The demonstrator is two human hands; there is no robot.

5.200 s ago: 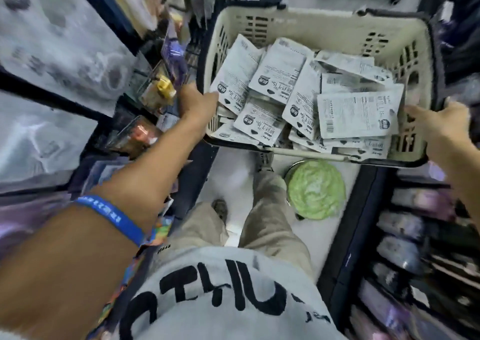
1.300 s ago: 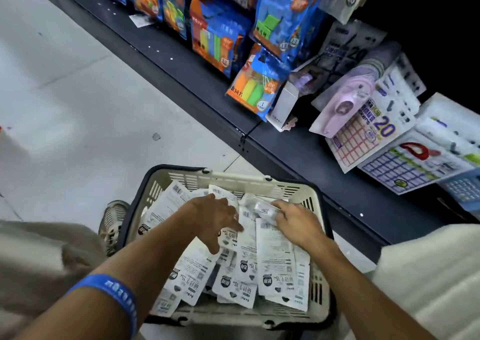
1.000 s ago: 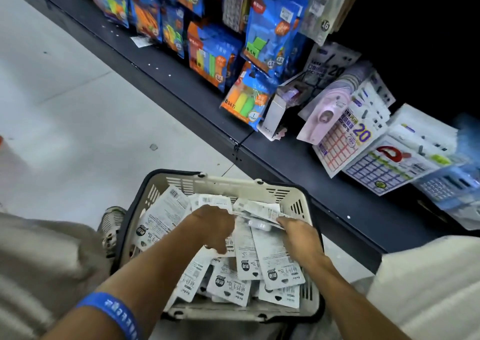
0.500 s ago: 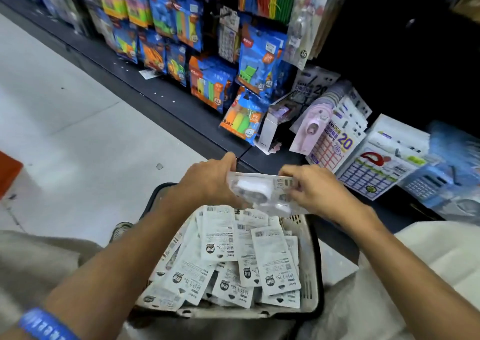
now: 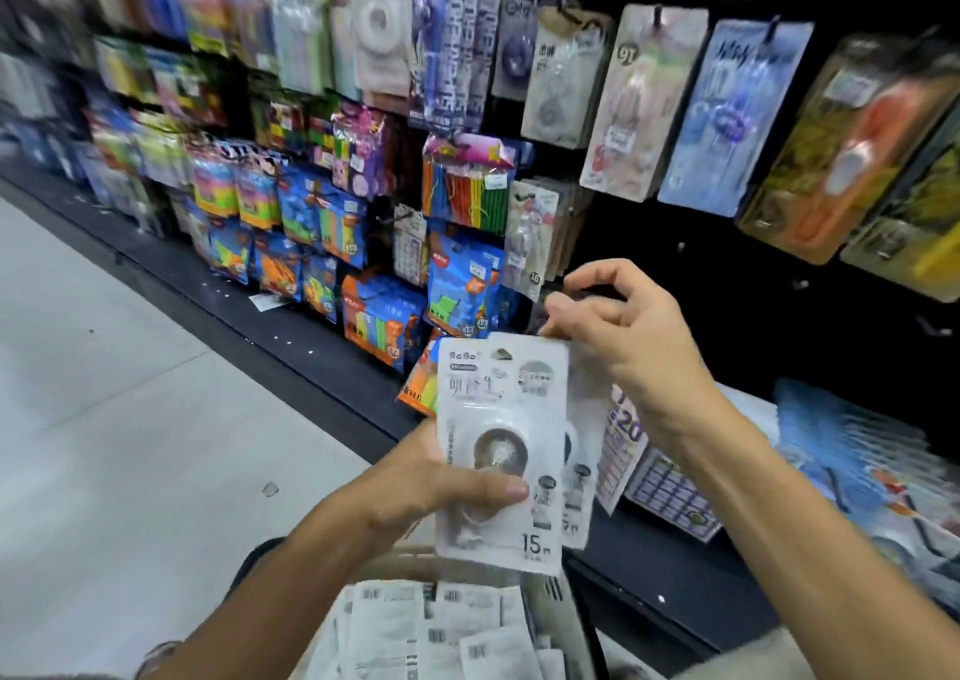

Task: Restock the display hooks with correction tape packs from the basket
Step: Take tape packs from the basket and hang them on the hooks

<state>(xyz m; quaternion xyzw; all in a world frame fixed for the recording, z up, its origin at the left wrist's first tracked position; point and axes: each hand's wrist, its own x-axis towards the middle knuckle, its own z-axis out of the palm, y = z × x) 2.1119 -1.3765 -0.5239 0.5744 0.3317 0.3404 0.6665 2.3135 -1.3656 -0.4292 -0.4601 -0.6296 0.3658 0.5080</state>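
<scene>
Above the basket (image 5: 563, 622), both hands' fingers pinch correction tape packs (image 5: 501, 450), left (image 5: 447, 487) low, right (image 5: 623, 336) high.

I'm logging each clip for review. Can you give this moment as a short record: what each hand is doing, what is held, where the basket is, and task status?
left hand: grips the lower part of the correction tape packs, thumb across the front
right hand: pinches the top edge of the packs
held item: correction tape packs, upright, front facing the camera, at least two, one behind the other
basket: below the hands, more packs lying in it
display hooks: on the dark rack ahead, loaded with other goods
task status: packs lifted, not yet hung
</scene>
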